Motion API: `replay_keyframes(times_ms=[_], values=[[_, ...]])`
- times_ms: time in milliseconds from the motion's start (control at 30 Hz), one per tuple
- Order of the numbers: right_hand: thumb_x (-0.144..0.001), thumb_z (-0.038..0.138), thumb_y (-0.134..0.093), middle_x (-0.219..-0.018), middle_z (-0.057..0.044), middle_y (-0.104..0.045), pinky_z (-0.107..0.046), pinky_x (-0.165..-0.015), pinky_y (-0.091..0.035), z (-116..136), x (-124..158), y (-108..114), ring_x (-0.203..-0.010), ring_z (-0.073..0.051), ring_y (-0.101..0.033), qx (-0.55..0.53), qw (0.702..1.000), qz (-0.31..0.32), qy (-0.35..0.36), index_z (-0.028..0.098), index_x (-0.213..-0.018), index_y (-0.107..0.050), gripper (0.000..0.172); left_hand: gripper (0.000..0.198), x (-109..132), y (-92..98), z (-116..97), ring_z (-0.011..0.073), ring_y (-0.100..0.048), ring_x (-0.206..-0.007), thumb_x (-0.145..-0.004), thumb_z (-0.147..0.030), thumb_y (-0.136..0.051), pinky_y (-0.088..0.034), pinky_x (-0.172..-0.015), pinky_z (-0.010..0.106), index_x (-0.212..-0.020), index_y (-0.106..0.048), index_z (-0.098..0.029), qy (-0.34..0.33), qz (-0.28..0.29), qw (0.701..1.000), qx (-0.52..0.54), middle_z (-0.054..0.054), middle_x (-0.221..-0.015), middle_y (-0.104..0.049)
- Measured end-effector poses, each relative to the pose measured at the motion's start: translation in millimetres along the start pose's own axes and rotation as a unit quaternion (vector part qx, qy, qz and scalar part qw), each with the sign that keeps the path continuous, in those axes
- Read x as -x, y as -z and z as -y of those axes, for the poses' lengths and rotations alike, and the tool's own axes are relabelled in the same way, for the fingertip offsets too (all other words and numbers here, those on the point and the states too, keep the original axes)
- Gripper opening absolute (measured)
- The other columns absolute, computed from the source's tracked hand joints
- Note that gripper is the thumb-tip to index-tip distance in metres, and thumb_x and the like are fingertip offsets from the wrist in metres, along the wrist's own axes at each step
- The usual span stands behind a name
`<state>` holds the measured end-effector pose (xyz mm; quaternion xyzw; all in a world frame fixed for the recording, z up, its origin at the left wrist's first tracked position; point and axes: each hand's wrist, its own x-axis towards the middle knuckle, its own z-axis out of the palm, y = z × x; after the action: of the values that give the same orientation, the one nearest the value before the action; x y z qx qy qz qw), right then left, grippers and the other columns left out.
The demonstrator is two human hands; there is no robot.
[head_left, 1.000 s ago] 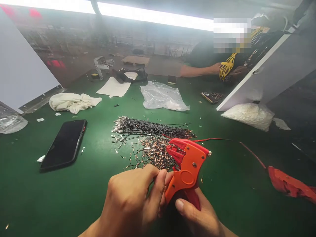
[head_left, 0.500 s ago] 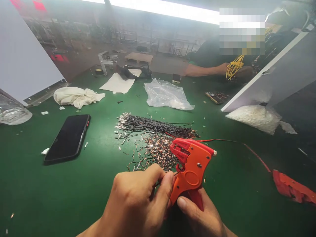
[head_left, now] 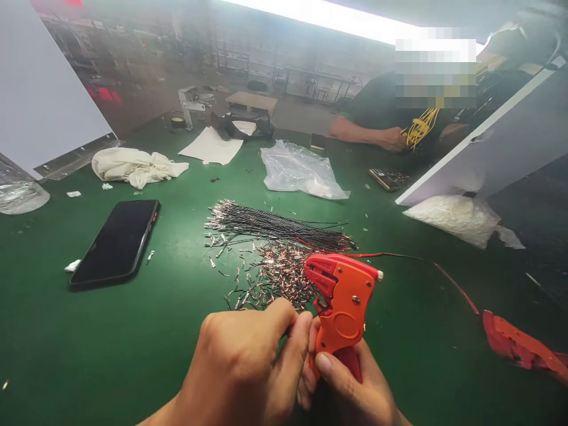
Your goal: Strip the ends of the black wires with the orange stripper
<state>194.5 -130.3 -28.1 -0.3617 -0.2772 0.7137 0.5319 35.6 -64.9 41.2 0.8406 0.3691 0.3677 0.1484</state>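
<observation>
My right hand (head_left: 359,381) is wrapped round the handles of an orange and red wire stripper (head_left: 348,305), its jaws pointing up and left. Close beside the tool, my left hand (head_left: 248,358) pinches a thin black wire (head_left: 316,313) between thumb and forefinger; only a short piece shows, near the stripper's lower notch. Behind the tool lies a heap of short wire offcuts (head_left: 288,275), black with bare copper ends. Beyond that, a bundle of black wires (head_left: 275,225) with metal terminals at its left end rests on the green table (head_left: 133,343).
A black phone (head_left: 118,242) lies at left, near a white cloth (head_left: 135,167). Further back are a clear plastic bag (head_left: 304,168) and paper (head_left: 210,147). A second red and orange tool (head_left: 519,343) lies at right. Across the table a person's hand (head_left: 393,139) holds yellow wires (head_left: 419,127).
The wire stripper is a little more upright and slightly lower, still in my right hand. My left hand stays pinched beside it. The camera view has shifted slightly.
</observation>
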Motion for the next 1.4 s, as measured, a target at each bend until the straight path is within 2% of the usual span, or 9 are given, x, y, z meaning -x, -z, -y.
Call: replay_keyframes(times_ms=[300,567,700,767,833,967,1200,1300,1400], values=[[-0.080,0.051,-0.077,-0.051,0.008,-0.051,-0.019,-0.041,-0.043,0,3,0,-0.038,-0.004,-0.044,0.022,0.998,-0.053,-0.026,0.018,-0.078,-0.053,0.041,0.032,4,-4.4,1,0.0068,-0.034,-0.032,-0.094,-0.012,-0.049,-0.031,-0.035,0.019,-0.063,-0.049,-0.021,-0.008,-0.005,1.000,-0.018,-0.009,-0.046,-0.040],[-0.076,0.055,-0.079,-0.050,0.005,-0.054,-0.023,-0.042,-0.040,4,4,-5,-0.041,-0.009,-0.046,0.039,0.992,-0.109,-0.039,0.020,-0.078,-0.058,0.041,0.023,8,0.4,1,0.0071,-0.047,-0.038,-0.096,-0.015,-0.051,-0.039,-0.041,0.019,-0.075,-0.054,-0.020,-0.013,0.101,0.994,0.029,-0.008,-0.053,-0.053],[-0.070,0.054,-0.084,-0.052,0.006,-0.051,-0.021,-0.047,-0.035,8,4,-4,-0.046,-0.007,-0.043,0.078,0.983,-0.163,-0.019,0.018,-0.075,-0.060,0.044,0.018,10,-1.6,4,0.0082,-0.052,-0.042,-0.094,-0.013,-0.052,-0.041,-0.044,0.020,-0.078,-0.058,-0.019,-0.021,0.117,0.992,0.034,-0.007,-0.056,-0.056],[-0.072,0.057,-0.081,-0.050,0.007,-0.048,-0.021,-0.045,-0.033,9,3,-4,-0.043,-0.006,-0.041,0.069,0.987,-0.141,-0.039,0.017,-0.075,-0.058,0.046,0.025,9,-2.4,6,0.0085,-0.049,-0.041,-0.093,-0.010,-0.049,-0.039,-0.042,0.020,-0.071,-0.055,-0.019,-0.030,0.115,0.993,0.026,-0.006,-0.055,-0.054],[-0.075,0.058,-0.076,-0.054,0.005,-0.053,-0.023,-0.047,-0.039,10,1,-4,-0.044,-0.008,-0.047,0.026,0.995,-0.090,-0.041,0.017,-0.081,-0.057,0.045,0.027,6,-2.3,9,0.0094,-0.050,-0.043,-0.093,-0.009,-0.046,-0.039,-0.042,0.021,-0.070,-0.055,-0.019,-0.033,0.101,0.994,0.020,-0.005,-0.055,-0.054],[-0.080,0.053,-0.072,-0.073,0.000,-0.062,-0.032,-0.064,-0.047,12,-1,-3,-0.063,-0.016,-0.061,-0.016,1.000,-0.004,0.013,0.017,-0.099,-0.058,0.043,0.021,-1,0.6,14,0.0123,-0.055,-0.051,-0.094,-0.010,-0.047,-0.044,-0.048,0.022,-0.082,-0.062,-0.019,0.001,0.072,0.997,-0.004,-0.003,-0.062,-0.058],[-0.080,0.050,-0.070,-0.088,-0.007,-0.064,-0.040,-0.078,-0.043,17,-4,1,-0.080,-0.023,-0.061,0.023,0.998,0.044,0.042,0.017,-0.108,-0.058,0.045,0.019,-1,4.5,17,0.0095,-0.056,-0.053,-0.094,-0.008,-0.048,-0.044,-0.051,0.020,-0.093,-0.062,-0.021,-0.015,0.102,0.994,0.044,-0.006,-0.066,-0.060],[-0.081,0.046,-0.073,-0.089,-0.005,-0.067,-0.040,-0.079,-0.045,19,-5,3,-0.082,-0.022,-0.063,-0.026,0.998,0.045,0.021,0.019,-0.111,-0.059,0.043,0.015,-3,9.3,22,0.0084,-0.057,-0.055,-0.095,-0.012,-0.052,-0.044,-0.053,0.020,-0.096,-0.063,-0.022,0.018,0.079,0.996,0.043,-0.006,-0.069,-0.062],[-0.083,0.041,-0.073,-0.088,-0.006,-0.067,-0.040,-0.077,-0.047,21,-5,7,-0.081,-0.022,-0.065,-0.078,0.993,0.093,-0.004,0.019,-0.109,-0.060,0.036,0.012,-11,18.5,30,0.0067,-0.059,-0.056,-0.095,-0.016,-0.055,-0.045,-0.055,0.018,-0.089,-0.063,-0.023,0.060,0.054,0.994,0.071,-0.007,-0.070,-0.064]])
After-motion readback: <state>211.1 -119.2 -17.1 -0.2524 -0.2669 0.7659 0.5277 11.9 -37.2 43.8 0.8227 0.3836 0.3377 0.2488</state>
